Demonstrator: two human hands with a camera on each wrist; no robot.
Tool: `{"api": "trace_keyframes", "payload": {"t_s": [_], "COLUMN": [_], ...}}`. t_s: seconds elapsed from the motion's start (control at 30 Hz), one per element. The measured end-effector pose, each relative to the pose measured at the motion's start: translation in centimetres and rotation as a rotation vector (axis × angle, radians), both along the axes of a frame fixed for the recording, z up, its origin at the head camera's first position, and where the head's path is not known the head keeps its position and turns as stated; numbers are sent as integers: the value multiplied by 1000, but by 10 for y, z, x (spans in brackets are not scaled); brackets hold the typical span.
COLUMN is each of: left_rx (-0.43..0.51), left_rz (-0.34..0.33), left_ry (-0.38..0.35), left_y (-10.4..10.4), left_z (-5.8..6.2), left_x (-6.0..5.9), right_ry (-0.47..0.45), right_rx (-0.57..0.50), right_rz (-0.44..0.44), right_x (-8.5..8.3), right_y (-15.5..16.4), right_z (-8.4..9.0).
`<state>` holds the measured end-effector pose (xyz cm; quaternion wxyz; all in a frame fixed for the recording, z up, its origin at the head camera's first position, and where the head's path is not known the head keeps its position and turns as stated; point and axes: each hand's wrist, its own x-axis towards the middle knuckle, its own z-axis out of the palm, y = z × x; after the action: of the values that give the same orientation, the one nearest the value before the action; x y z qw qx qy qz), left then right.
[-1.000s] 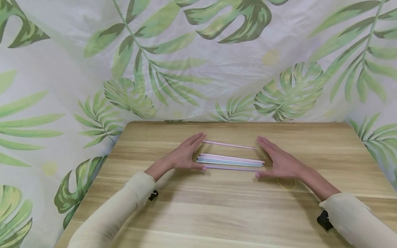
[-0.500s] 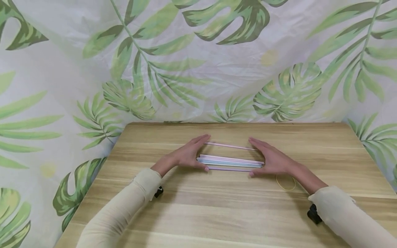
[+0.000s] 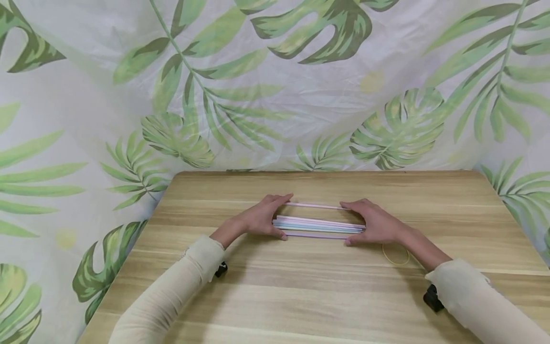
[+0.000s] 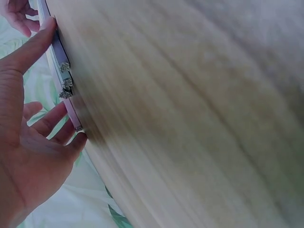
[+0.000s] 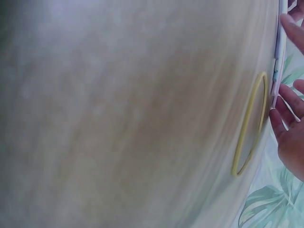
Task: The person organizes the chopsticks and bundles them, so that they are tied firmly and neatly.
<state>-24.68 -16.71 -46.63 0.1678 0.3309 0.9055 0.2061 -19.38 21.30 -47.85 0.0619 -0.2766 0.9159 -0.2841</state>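
Your left hand (image 3: pixel 258 220) and right hand (image 3: pixel 373 223) sit at opposite ends of the bunch of thin pastel plastic straws (image 3: pixel 320 224), which lies flat mid-way across the light wooden tabletop (image 3: pixel 301 286). Neither grip is closed: fingers on both sides are only lightly bent, cupping the straw ends w/ thumbs on the near side, so nothing is actually held yet. One pale pink straw (image 3: pixel 315 206) lies apart on the far side, near your fingertips, and a purple straw (image 3: pixel 318 235) sits just beside the bunch on the near side. Risk: squeeze in unevenly and the loose outer ones prob roll off or skid out from between your palms; these are light and round, and the tabletop looks smooth. Press the ends too hard and the bunch could bow up and scatter. The thin yellow rubber band (image 3: pixel 396 254) lies by your right wrist; your forearm could nudge it away. Wrist views are too blurred to confirm contact.
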Motion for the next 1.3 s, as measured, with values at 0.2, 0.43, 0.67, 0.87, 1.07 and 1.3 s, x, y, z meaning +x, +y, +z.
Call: {"api": "trace_keyframes", "payload": {"t_s": [0.2, 0.43, 0.67, 0.87, 1.07, 1.3], "left_rx": [18, 29, 5, 8, 9, -1], "left_rz": [-4, -21, -60, -81, -66, -60], "left_ry": [18, 39, 113, 139, 126, 68], "left_y": [0, 1, 4, 7, 9, 11], "left_z": [0, 2, 2, 3, 4, 9], "left_x": [4, 12, 19, 25, 32, 37], "right_ry": [18, 28, 30, -5, -30, -28], "right_rx": [-9, -17, -38, -68, -95, -88], "right_rz": [2, -6, 6, 12, 27, 30], "right_x": [4, 10, 15, 19, 20, 22], "right_y": [-1, -3, -5, -8, -10, -10], "right_z": [2, 3, 4, 5, 5, 5]}}
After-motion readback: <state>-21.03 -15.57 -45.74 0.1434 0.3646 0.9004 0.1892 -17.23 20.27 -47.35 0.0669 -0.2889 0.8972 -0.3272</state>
